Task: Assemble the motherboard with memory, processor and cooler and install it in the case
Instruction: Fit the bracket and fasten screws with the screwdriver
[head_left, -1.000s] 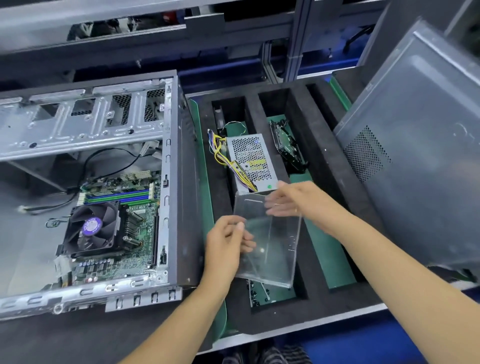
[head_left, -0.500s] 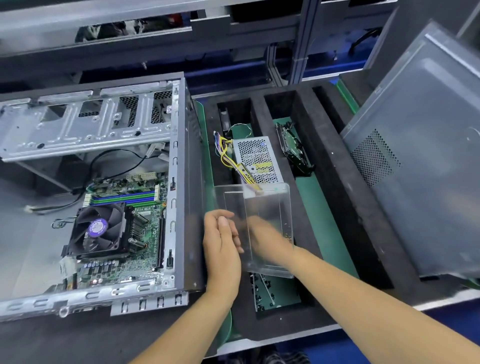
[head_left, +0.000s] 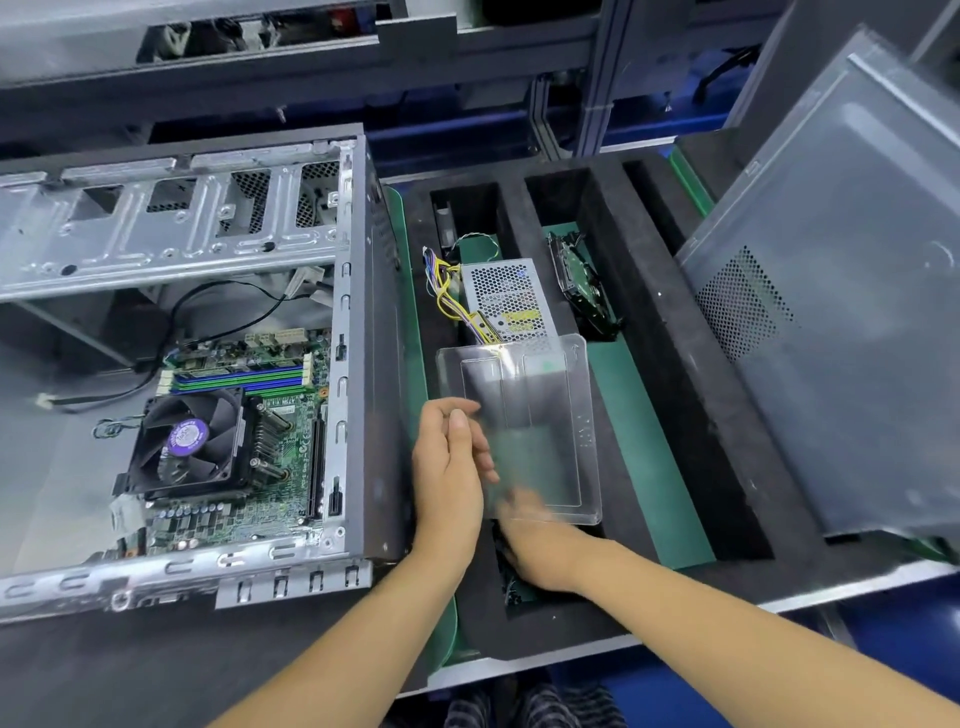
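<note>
An open grey case (head_left: 358, 364) lies on its side at the left. Inside it sits the green motherboard (head_left: 260, 467) with memory sticks (head_left: 239, 375) and a black cooler fan (head_left: 189, 449) mounted. My left hand (head_left: 449, 478) grips the left edge of a clear plastic tray (head_left: 540, 415), holding it tilted over the black foam organiser (head_left: 670, 374). My right hand (head_left: 535, 551) reaches beneath the tray into a foam slot; its fingers are blurred behind the plastic and I cannot tell what they touch.
A silver power supply (head_left: 506, 299) with yellow cables and a hard drive (head_left: 584, 286) lie in foam slots farther back. The grey side panel (head_left: 831, 312) leans at the right. Another green board shows in the slot under my right wrist.
The clear tray has swung up and back toward the power supply. My right hand left its top edge and moved down under it into the slot. My left hand kept its hold.
</note>
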